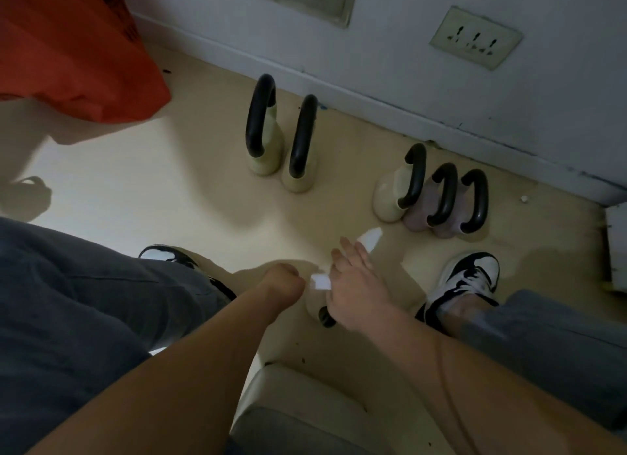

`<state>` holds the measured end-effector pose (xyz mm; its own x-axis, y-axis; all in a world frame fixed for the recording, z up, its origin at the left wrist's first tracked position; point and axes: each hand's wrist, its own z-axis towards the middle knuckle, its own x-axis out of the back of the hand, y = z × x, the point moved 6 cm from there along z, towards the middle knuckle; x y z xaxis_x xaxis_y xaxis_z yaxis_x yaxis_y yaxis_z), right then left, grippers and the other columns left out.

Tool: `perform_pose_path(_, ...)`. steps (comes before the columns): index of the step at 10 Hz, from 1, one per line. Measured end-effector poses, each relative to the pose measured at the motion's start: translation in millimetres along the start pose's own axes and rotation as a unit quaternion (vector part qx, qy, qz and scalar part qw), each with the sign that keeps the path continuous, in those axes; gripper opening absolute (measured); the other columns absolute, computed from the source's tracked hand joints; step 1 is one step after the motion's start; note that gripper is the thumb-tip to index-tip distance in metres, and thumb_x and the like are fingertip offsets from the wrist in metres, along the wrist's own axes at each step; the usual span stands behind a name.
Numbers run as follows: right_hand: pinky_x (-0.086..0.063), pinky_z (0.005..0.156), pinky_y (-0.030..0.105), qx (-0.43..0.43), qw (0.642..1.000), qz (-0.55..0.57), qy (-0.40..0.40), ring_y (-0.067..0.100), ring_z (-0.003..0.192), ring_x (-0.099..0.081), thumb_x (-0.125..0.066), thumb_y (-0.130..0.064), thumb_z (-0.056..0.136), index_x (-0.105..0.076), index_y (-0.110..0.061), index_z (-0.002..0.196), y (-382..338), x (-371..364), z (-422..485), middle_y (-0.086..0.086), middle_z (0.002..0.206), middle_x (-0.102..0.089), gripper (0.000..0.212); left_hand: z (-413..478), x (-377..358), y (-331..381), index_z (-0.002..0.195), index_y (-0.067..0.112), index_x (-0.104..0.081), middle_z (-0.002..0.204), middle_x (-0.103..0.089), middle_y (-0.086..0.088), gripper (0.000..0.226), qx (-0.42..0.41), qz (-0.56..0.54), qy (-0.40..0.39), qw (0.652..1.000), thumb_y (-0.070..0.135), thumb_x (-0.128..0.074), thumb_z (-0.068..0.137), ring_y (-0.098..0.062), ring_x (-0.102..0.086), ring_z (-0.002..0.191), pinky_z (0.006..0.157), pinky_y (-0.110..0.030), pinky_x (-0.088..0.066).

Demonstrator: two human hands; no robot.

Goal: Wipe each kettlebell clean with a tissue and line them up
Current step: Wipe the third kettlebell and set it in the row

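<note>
Nearest the camera, a pale cushioned seat edge (271, 386) is seen between two legs in grey trousers (68, 302). Both forearms are stretched forward and down over the floor (152, 190). The left hand (285, 281) is curled into a loose fist, and whether anything is gripped in it cannot be told. Just beside it, the right hand (353, 285) is laid on a pale kettlebell (314, 305) with its fingers spread forward; the bell is largely hidden under the hand, only part of its body and a bit of its black handle (327, 317) being visible. A white tissue (320, 281) is pressed under the right hand — one corner shows between the two hands, and another piece shows past the fingertips.

A black-and-white trainer (468, 278) is planted to the right of the hands, and a second one (166, 254) is partly covered by the left trouser leg.

Farther off, three small kettlebells (431, 197) are set in a tight row, touching — one cream, two pinkish. Left of them, well apart, two taller greenish kettlebells (281, 139) stand side by side near the wall (407, 30). A wall socket (475, 39) is mounted above, and an orange bag (68, 47) hangs at far left.
</note>
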<state>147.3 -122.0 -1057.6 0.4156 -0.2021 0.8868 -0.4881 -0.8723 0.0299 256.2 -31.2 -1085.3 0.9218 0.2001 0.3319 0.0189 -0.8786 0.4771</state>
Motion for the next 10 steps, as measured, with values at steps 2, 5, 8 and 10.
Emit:
perform_pose_path(2, 0.001, 0.127, 0.048, 0.090, 0.992, -0.086, -0.029, 0.035, 0.144, -0.041, -0.044, -0.038, 0.101, -0.064, -0.009, 0.137, -51, -26, -52, 0.015, 0.144, -0.058, 0.051, -20, -1, 5, 0.074, 0.023, -0.050, 0.089, -0.058, -0.006, 0.029, -0.020, 0.000, -0.005, 1.000, 0.005, -0.048, 0.096, -0.025, -0.055, 0.091, 0.097, -0.042, -0.054)
perform_pose_path(5, -0.050, 0.068, 0.031, -0.142, 0.875, 0.462, -0.016, 0.017, 0.082, -0.064, -0.040, -0.047, 0.106, -0.064, -0.023, 0.101, -28, 24, -80, 0.001, 0.094, -0.068, 0.034, -34, 7, 23, 0.095, 0.011, -0.065, 0.096, -0.066, -0.012, 0.010, -0.081, -0.185, 0.011, 0.979, 0.011, -0.055, 0.093, -0.026, -0.063, 0.080, 0.076, -0.034, -0.056)
perform_pose_path(8, -0.054, 0.099, 0.045, -0.243, 0.523, 0.817, -0.020, 0.034, 0.106, -0.070, -0.049, -0.015, 0.098, -0.071, 0.007, 0.117, 22, 23, -43, 0.021, 0.112, -0.074, 0.036, -59, -19, 67, 0.122, 0.003, -0.067, 0.117, -0.072, -0.016, 0.066, -0.135, -0.298, -0.244, 0.913, 0.041, -0.086, 0.073, -0.029, -0.069, 0.111, 0.099, -0.040, -0.053)
perform_pose_path(10, -0.062, 0.083, 0.047, -0.175, 0.569, 0.803, -0.008, 0.033, 0.102, -0.074, -0.065, -0.002, 0.091, -0.067, -0.003, 0.125, 47, 15, -32, 0.016, 0.113, -0.077, 0.034, -43, -13, 53, 0.125, -0.003, -0.062, 0.119, -0.070, -0.020, 0.047, -0.038, -0.253, -0.218, 0.942, 0.018, -0.078, 0.086, -0.033, -0.067, 0.112, 0.103, -0.049, -0.051)
